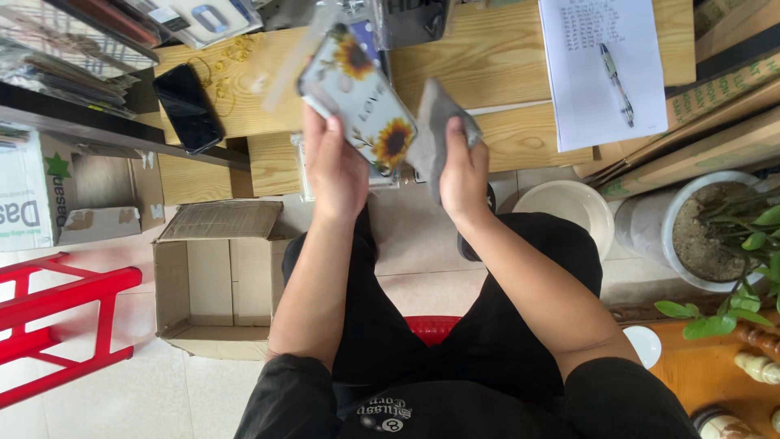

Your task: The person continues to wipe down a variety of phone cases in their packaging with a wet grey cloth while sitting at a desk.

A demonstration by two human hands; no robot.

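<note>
— Above the lap, what is in the hands?
— The left hand (337, 167) is closed around a phone case (357, 93) printed with sunflowers, tilted, its upper end over the near edge of the wooden surface (487, 65). The right hand (463, 171) is pinched shut on a grey cloth (435, 130), which touches the case's lower right corner.

— What lies around them?
— On the surface, a black phone (188, 107) to the left, well apart from the case. To the right, a sheet of paper (601, 69) with a pen (616, 81) lying on it. Clear packaged items (89, 36) crowd the far left corner.

— And lower down?
— An open cardboard box (213, 280) stands on the tiled floor (122, 390) just beside the left knee, with a red stool (61, 321) further left. A white box (32, 191) sits under the surface's left end. To the right, a white bowl (569, 207) rests on the floor near the right thigh, and beside it a white pot (691, 232) holds a green plant (743, 268).

— Anything blocking the hands?
— Nothing lies between them and the surface edge. Cardboard boards (715, 138) lean at the right, near the paper.

— How much room?
— Open floor shows between the knees and the surface; the box and bowl close in on the 2 sides.
</note>
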